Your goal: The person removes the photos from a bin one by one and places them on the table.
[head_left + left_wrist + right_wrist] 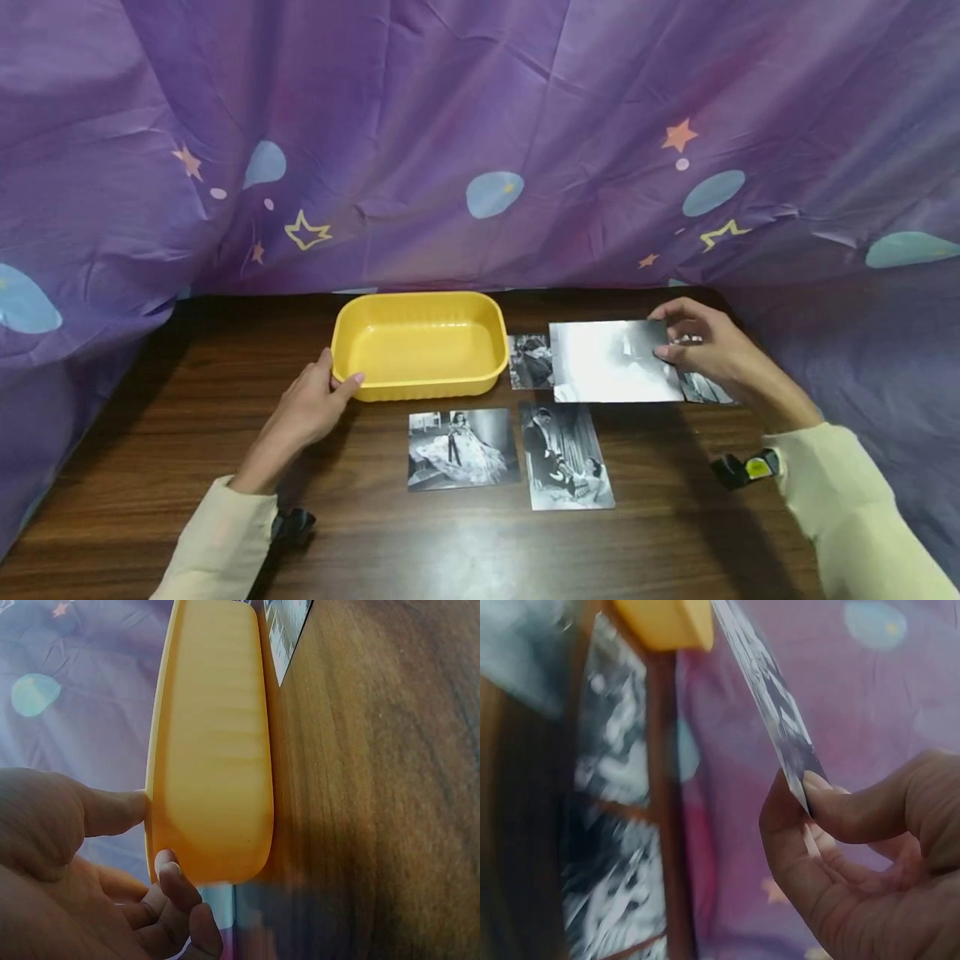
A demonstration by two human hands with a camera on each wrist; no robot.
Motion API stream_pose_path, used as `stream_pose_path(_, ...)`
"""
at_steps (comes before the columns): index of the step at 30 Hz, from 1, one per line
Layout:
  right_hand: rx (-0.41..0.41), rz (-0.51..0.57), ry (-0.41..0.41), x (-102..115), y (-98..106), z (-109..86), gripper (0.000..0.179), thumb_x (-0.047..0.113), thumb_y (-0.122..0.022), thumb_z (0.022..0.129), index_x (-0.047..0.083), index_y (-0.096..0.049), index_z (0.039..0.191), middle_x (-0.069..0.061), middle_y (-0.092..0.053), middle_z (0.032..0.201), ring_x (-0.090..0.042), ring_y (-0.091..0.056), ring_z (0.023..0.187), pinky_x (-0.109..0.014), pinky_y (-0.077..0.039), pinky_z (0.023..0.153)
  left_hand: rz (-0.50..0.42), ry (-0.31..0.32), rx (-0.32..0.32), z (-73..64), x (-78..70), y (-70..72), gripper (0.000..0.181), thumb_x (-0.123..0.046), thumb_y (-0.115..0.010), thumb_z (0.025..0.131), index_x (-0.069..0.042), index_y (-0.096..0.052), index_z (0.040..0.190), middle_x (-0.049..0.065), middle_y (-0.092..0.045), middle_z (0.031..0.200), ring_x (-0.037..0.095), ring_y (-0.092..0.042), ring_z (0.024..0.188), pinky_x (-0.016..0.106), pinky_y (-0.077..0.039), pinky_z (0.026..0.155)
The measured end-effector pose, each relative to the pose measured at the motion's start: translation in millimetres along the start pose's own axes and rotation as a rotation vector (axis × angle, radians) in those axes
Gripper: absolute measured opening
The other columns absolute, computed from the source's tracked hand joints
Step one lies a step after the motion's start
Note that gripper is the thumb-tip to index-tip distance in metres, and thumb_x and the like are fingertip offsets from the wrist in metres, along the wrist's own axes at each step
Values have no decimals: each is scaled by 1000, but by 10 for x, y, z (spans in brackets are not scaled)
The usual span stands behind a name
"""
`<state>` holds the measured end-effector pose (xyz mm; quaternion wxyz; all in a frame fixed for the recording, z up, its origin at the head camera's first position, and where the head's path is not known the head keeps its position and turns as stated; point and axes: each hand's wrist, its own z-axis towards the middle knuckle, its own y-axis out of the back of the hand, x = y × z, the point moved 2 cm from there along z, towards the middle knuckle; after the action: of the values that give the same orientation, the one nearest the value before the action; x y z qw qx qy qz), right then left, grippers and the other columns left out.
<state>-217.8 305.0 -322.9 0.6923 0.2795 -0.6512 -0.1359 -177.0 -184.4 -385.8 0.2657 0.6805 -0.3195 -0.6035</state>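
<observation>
My left hand (311,406) holds a yellow plastic tray (420,391) by its near left corner. In the left wrist view the thumb lies on the tray's rim and the fingers curl beneath it. With thumb and fingertips, my right hand (708,343) pinches the right edge of a black-and-white photo (611,367), raised above the table and bright with glare. Parts of two other photos show beside it, a dark print (529,367) on the left and another print (705,388) under the right hand; the raised photo hides the area between them.
Nearer me on the brown wooden table (465,550) lie two more black-and-white photos, a wide print (465,450) with a person in a full gown and an upright print (566,458) with two people. A purple patterned curtain (420,150) hangs behind the table and down both sides.
</observation>
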Motion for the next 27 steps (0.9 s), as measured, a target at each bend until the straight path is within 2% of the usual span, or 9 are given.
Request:
stream_pose_path(4,11,-12,57,-305,96,-168,40,-10,-72,86,13,-62,117,-6,-54,95,-6,-55,81,-27,-51,60,-11,4,-1,-6,-4,-4,74,-33,-52,106,13,-19,154,15,-46,98,29,-48,86,38,-39,72)
stream_pose_path(8,39,-24,90,-585,135,-325,41,-11,-72,85,17,-64,114,1,-59,92,-5,-56,81,-26,-49,61,-18,2,-13,-8,-4,-5,68,-31,-53,106,11,-25,151,15,-46,96,29,-47,83,37,-38,69)
stream_pose_path(14,116,28,75,-886,164,-482,44,-14,-69,85,19,-64,113,0,-57,84,-6,-55,73,-26,-49,57,-25,5,-20,-4,-9,-7,72,-31,-53,106,11,-20,155,15,-46,97,27,-47,82,35,-38,67)
stream_pose_path(17,140,64,42,-990,148,-510,47,-15,-68,86,24,-64,112,1,-55,82,-6,-55,71,-27,-50,55,-34,14,-16,-7,-11,-7,73,-31,-53,106,11,-19,156,15,-46,98,27,-46,82,35,-38,67)
stream_pose_path(20,147,51,35,-1064,114,-513,49,-15,-69,84,26,-65,111,1,-56,79,-6,-56,67,-27,-51,53,-36,19,-14,-9,-12,-6,74,-31,-52,107,10,-17,156,15,-46,98,27,-46,82,35,-38,67)
stream_pose_path(23,125,-36,49,-1084,58,-510,41,-16,-72,80,11,-64,109,0,-57,73,-6,-54,60,-26,-49,49,-29,23,-10,-10,-12,-6,75,-32,-52,107,11,-15,157,15,-46,99,27,-47,83,35,-38,68)
stream_pose_path(27,84,-174,7,-1058,-23,-515,39,-16,-74,74,-11,-58,109,-4,-56,70,-7,-51,56,-27,-49,48,-25,39,-4,-8,-13,-11,76,-33,-51,107,11,-14,157,15,-46,99,28,-47,85,36,-39,69)
